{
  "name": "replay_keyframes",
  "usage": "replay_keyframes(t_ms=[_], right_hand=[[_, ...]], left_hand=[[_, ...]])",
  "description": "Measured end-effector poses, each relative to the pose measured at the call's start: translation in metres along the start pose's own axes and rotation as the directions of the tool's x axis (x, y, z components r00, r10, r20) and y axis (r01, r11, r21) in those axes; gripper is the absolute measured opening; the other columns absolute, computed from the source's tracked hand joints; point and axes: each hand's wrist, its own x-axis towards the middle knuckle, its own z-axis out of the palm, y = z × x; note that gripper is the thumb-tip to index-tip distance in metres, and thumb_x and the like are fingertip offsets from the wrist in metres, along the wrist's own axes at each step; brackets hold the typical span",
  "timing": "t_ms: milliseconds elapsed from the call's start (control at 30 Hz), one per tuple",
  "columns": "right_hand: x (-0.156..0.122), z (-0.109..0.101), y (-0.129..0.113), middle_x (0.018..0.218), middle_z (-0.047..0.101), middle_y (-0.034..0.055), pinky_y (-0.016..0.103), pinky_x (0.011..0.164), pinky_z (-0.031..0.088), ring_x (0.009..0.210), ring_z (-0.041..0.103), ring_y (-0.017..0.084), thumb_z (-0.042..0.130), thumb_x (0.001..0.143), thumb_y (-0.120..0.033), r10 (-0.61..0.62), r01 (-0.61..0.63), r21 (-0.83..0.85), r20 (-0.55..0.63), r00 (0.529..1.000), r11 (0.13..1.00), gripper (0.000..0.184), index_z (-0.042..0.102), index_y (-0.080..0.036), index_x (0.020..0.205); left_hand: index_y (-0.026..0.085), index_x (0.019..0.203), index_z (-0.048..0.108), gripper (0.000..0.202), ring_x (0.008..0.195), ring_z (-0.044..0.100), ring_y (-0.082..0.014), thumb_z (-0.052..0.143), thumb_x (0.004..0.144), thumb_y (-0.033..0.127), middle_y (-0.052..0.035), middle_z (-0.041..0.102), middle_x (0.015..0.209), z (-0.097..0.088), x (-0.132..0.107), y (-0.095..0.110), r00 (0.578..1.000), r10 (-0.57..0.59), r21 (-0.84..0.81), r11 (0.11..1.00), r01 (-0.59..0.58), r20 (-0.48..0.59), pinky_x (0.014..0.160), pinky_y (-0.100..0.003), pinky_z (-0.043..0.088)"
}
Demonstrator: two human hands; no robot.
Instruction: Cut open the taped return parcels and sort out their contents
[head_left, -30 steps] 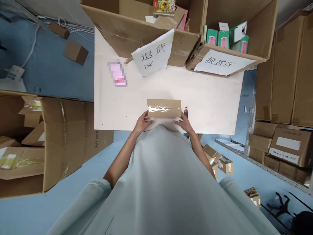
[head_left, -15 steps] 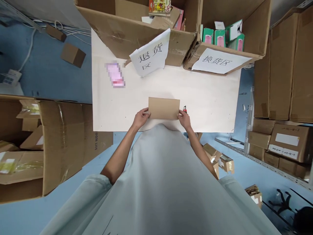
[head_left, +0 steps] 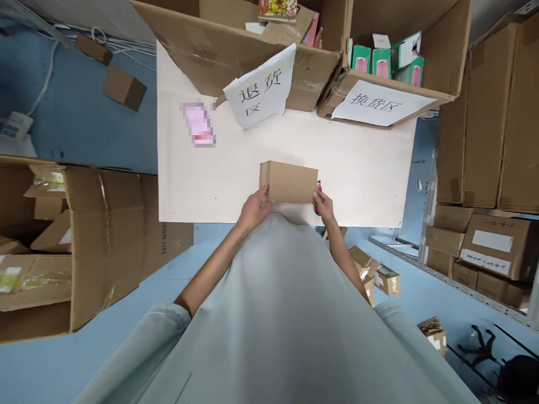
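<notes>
Between my two hands a small brown cardboard box is held over the front of the white table. My left hand grips its left end, with the fingers on the end face and the thumb at the lower front edge. At the lower right corner, my right hand pinches the box. A red and black utility knife lies on the table just beside my right fingers, partly covered by them. Farther back on the left rests a pink object, blurred by pixels.
Two large open cartons stand at the back: the left carton with a handwritten paper sign, the right carton holding green-and-pink boxes. Another open carton is at my left. Shelved boxes line the right side.
The cardboard box has shifted a little right and turned, so its left end face now shows. My left hand has moved right and closed farther around that end.
</notes>
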Motion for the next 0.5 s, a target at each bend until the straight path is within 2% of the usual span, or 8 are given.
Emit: replay_keyframes(t_ms=[100,233,367,500], right_hand=[[0.002,-0.015,0.007,0.112,0.087,0.0105,0.041,0.097,0.069,0.108,0.08,0.026,0.08,0.084,-0.081,0.099,-0.091,0.09,-0.093,0.991,0.992,0.068,0.082,-0.021,0.116],[0.006,-0.028,0.009,0.112,0.086,0.0107,0.038,0.092,0.068,0.106,0.08,0.024,0.08,0.083,-0.077,0.131,-0.12,0.088,-0.131,0.983,0.989,0.064,0.081,-0.02,0.111],[0.006,-0.029,0.009,0.114,0.085,0.0112,0.038,0.091,0.068,0.11,0.079,0.025,0.076,0.082,-0.08,0.136,-0.127,0.072,-0.13,0.982,0.989,0.067,0.08,-0.02,0.111],[0.004,-0.026,0.01,0.114,0.085,0.0112,0.039,0.093,0.068,0.11,0.079,0.026,0.076,0.081,-0.085,0.126,-0.118,0.068,-0.114,0.985,0.991,0.07,0.079,-0.021,0.109]], left_hand=[[0.024,0.17,0.059,0.068,0.16,0.057,-0.0382,0.065,0.107,0.047,-0.0123,0.053,0.181,0.006,-0.019,0.034,0.987,0.132,0.039,0.99,-0.136,0.094,0.128,-0.057,0.055],[0.03,0.17,0.059,0.062,0.167,0.049,-0.0362,0.061,0.111,0.049,-0.0067,0.043,0.188,0.01,-0.032,0.066,0.95,0.211,-0.012,0.977,-0.214,0.231,0.118,-0.054,0.063],[0.032,0.174,0.054,0.064,0.167,0.049,-0.0354,0.059,0.111,0.045,-0.0061,0.044,0.187,0.008,-0.031,0.074,0.942,0.218,-0.034,0.976,-0.217,0.254,0.117,-0.053,0.064],[0.035,0.18,0.044,0.07,0.166,0.051,-0.0352,0.057,0.113,0.047,-0.0063,0.046,0.186,0.001,-0.03,0.067,0.947,0.212,-0.01,0.976,-0.216,0.24,0.117,-0.053,0.064]])
